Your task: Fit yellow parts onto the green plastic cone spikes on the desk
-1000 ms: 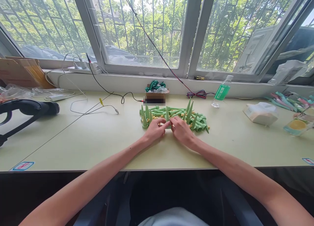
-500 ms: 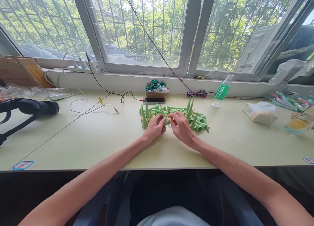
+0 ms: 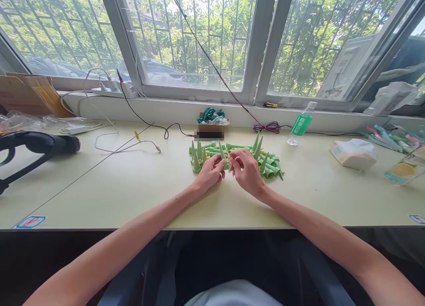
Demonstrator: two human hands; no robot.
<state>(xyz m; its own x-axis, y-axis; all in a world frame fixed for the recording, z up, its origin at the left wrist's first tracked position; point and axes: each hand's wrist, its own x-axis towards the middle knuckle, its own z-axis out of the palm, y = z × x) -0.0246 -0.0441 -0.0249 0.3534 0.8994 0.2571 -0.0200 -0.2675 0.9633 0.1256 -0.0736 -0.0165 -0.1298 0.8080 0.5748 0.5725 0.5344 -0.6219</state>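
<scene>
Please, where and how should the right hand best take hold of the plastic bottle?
I would grip the bottle around its green label, with the right hand coming from the near right side: it stands on its base, and the coiled cable lies to its left.

Pale table [image 3: 109, 195] is bearing: green tapered pieces [image 3: 272, 168], lying heaped at centre; small cardboard box [image 3: 217, 126], sitting behind them; green-labelled bottle [image 3: 301, 125], standing; tissue pack [image 3: 348, 154], resting at right; black headset [image 3: 49, 149], lying at left.

Bottle label [image 3: 301, 125]: 鼎湖山泉. Desk sticker [image 3: 31, 222]: red mark, unreadable.
</scene>
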